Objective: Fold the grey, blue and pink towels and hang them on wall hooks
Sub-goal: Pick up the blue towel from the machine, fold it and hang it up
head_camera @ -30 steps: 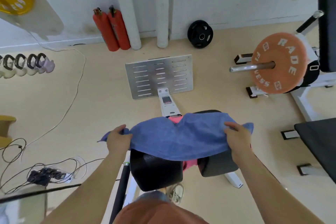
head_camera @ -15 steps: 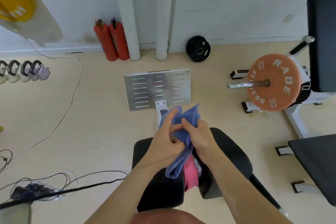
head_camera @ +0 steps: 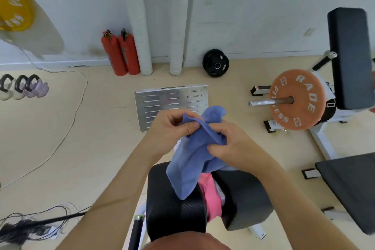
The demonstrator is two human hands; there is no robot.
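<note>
One second ago I held the blue towel spread wide, one hand at each end. I have since brought the left hand and right hand together at the centre, doubling the towel so its lower part hangs bunched. Since half a second ago, both hands have shifted their pinch along the gathered top edge.

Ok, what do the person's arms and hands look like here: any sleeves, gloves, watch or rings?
Both forearms are bare up to the frame edge: no sleeves show. The left hand and right hand wear no gloves, and no watch, band or ring is visible on the wrists or on the fingers that show. At the bottom edge there is an orange-brown garment on the person's body.
</note>
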